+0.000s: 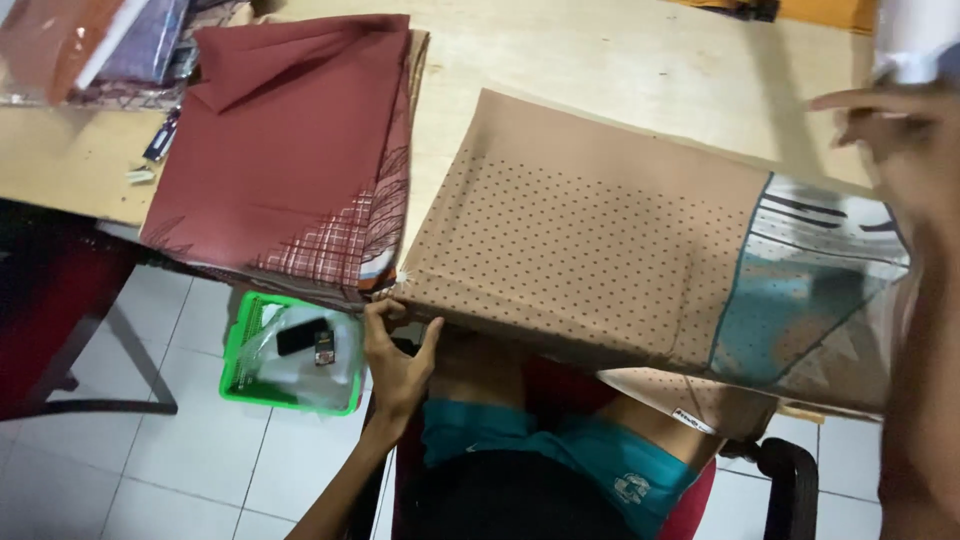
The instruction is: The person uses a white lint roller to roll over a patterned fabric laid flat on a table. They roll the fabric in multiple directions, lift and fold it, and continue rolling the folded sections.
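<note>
surroundings: pale wooden table (640,60), seen from above. maroon folded cloth (285,150) on its left part, with a line-drawn patterned corner hanging a little over the near edge. stack of wrapped fabrics (110,45) at the far left corner. small dark oblong item (162,135) on the table just left of the maroon cloth. green plastic basket (290,355) on the white tiled floor (170,460) below the table edge, holding clear wrapping and two small dark objects. red chair seat under the person's lap; black armrest (790,480) at lower right. nothing lies between the hands and the tan cloth.

item in hand: tan dotted cloth (590,240), folded into a long panel, lying across the table's near edge and tilted, its right end printed in teal, grey and white.

left hand (395,355): at the cloth's lower left corner, fingers curled up against the underside edge, thumb beside it, pinching the corner.

right hand (890,150): blurred, at the cloth's upper right end, close to the lens; fingers spread above the edge; whether they grip the cloth cannot be told.
</note>
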